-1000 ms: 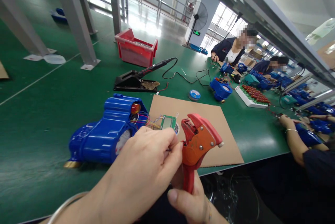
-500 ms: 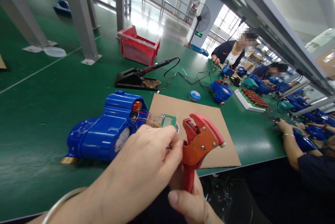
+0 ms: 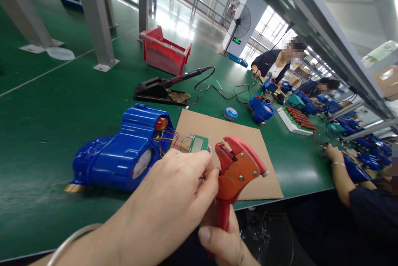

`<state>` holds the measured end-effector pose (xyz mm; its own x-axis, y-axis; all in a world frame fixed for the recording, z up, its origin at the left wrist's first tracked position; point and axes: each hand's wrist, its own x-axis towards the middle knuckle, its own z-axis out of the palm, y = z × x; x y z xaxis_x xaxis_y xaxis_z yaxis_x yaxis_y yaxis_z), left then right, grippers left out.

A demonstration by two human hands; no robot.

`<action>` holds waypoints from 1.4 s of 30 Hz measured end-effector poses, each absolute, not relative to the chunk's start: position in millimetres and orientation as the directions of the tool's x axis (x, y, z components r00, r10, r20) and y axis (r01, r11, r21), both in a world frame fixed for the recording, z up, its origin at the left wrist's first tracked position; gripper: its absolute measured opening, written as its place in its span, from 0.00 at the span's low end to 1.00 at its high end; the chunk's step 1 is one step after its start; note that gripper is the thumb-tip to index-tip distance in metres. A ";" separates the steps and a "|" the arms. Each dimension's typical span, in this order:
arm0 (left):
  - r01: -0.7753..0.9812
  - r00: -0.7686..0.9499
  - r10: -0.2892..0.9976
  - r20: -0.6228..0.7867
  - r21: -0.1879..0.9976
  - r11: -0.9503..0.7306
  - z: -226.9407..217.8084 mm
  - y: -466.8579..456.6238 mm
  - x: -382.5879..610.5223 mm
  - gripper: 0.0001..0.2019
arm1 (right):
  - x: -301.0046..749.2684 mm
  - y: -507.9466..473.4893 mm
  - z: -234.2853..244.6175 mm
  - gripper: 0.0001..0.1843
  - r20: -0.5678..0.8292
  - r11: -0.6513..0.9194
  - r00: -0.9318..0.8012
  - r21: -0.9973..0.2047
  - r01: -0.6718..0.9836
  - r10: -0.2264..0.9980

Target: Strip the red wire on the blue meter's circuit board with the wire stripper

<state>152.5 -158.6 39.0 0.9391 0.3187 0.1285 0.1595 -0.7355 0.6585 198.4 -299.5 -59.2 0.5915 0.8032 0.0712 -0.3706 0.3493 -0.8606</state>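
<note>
My right hand [image 3: 222, 235] is wrapped around the red handles of an orange and red wire stripper [image 3: 238, 170], whose jaws stand apart at the upper left. My left hand [image 3: 186, 187] is closed in a pinch right against the tool's jaw side; what its fingertips hold is hidden. Behind that hand lies a small green circuit board with a display [image 3: 199, 143]. Thin coloured wires [image 3: 174, 137] run from the board to an open blue meter housing [image 3: 121, 154] on the left, which has a round dial and a brass fitting.
A cardboard sheet [image 3: 248, 141] lies beneath the tool. Farther back are a soldering iron in its stand [image 3: 161, 89], a red bin [image 3: 164, 52], a blue round tin [image 3: 230, 113] and another blue meter [image 3: 262, 109]. Co-workers sit at the right; one's hand [image 3: 334, 154] is near more meters.
The view has shifted slightly, so the bench things sit a little farther left. Both hands and the wire stripper keep nearly the same pose.
</note>
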 end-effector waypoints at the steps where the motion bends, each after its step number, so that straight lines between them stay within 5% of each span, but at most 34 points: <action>1: 0.163 0.942 0.316 0.118 0.659 -0.734 39.3 -159.2 152.3 0.15 | 198.2 -299.7 -59.1 0.38 0.069 0.348 0.594 -0.862 -0.369 0.802; 13: 0.128 0.912 0.349 0.214 0.661 -0.740 35.6 -163.8 153.8 0.16 | 198.6 -295.8 -64.3 0.33 0.135 0.428 0.615 -0.830 -0.358 0.777; 31: 0.133 0.899 0.373 0.228 0.670 -0.730 30.8 -166.4 152.5 0.17 | 193.3 -302.2 -85.8 0.39 -0.019 0.378 0.728 -0.845 -0.378 0.685; 42: -0.072 0.779 0.248 0.576 0.474 -0.877 3.7 -169.0 152.3 0.12 | 195.4 -299.4 -73.4 0.45 -0.011 0.334 0.659 -0.856 -0.396 0.752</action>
<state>152.3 -169.0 3.7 0.7791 0.2477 0.5759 -0.0718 -0.8774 0.4744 195.4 -299.4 -73.4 0.6585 0.7525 -0.0110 -0.3955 0.3337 -0.8557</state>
